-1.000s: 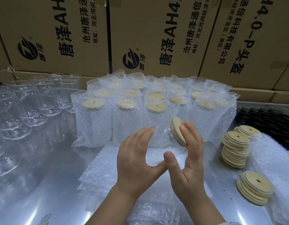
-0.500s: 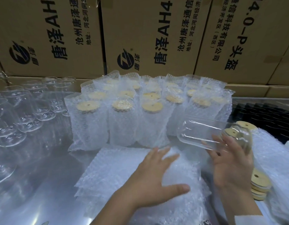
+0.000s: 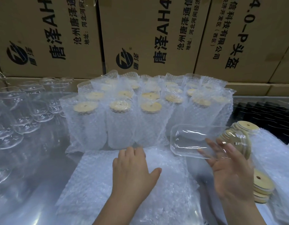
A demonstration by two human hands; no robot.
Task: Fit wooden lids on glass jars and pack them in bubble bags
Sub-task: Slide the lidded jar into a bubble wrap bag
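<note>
My right hand holds a clear glass jar lying on its side, base pointing left. A round wooden lid closes its mouth at the right end. The fingers show through the glass from behind. My left hand lies palm down, fingers together, on the stack of flat bubble bags in front of me. Behind the stack stand several lidded jars in bubble bags, upright in rows.
Empty glass jars crowd the left side of the metal table. Loose wooden lids are stacked at the right and behind the held jar. A black tray lies far right. Cardboard boxes wall off the back.
Both hands pressed the lid on a second ago. The right hand then carried the lidded jar rightward, turned on its side. The left hand dropped flat onto the bubble bags.
</note>
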